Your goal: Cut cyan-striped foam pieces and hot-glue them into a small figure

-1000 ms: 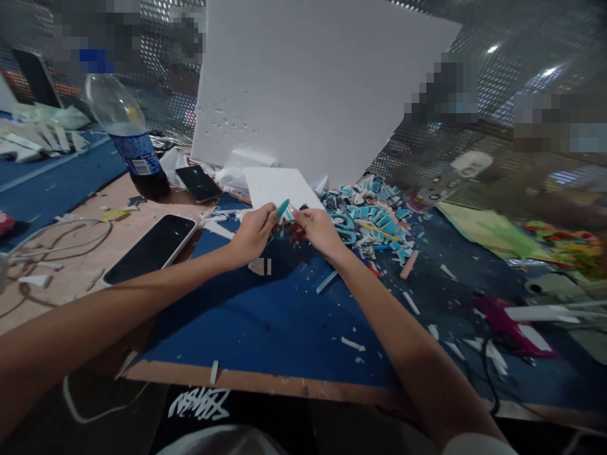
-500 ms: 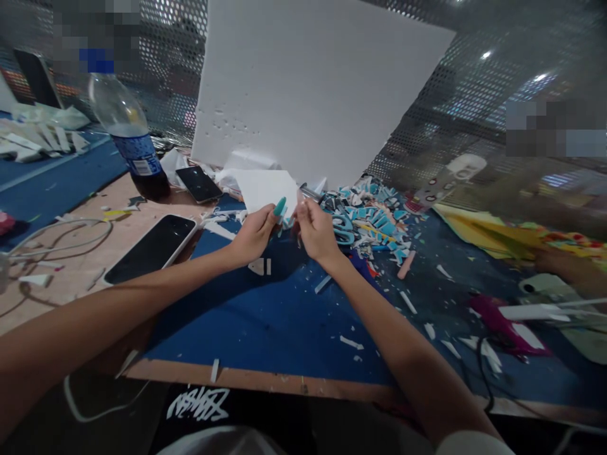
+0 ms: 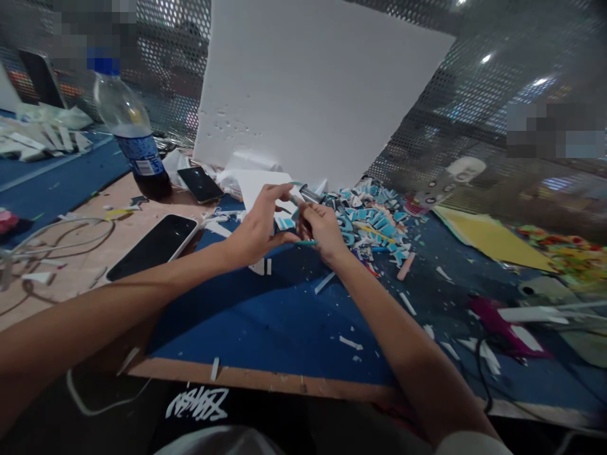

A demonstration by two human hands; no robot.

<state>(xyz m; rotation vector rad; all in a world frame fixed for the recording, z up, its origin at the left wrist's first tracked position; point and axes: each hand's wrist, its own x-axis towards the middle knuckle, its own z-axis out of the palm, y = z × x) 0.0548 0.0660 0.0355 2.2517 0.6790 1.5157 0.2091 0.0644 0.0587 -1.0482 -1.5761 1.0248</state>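
My left hand (image 3: 258,224) reaches in from the left with long teal nails. Its thumb and forefinger are spread apart, one below and one above the fingertips of my right hand, and no object shows gripped in it. My right hand (image 3: 326,230) has its fingers pinched together; what is in them is hidden. A grey metallic rod-like object (image 3: 312,194) shows just behind the right fingers; I cannot tell whether they touch it. A white sheet piece (image 3: 256,184) stands behind the hands. Below them lies a small white cut-out (image 3: 257,268) on the blue mat (image 3: 246,316).
A heap of blue and white scraps (image 3: 379,221) lies to the right, with blue-handled scissors (image 3: 348,230) partly in it. Phones (image 3: 154,248), a bottle (image 3: 140,155) and cables stand left. A white board (image 3: 313,88) leans behind. A magenta glue gun (image 3: 509,328) lies right.
My left hand has opened its pinch and moved right, its thumb and forefinger now around my right fingertips. Another person's arm at the right has withdrawn from the yellow sheets.
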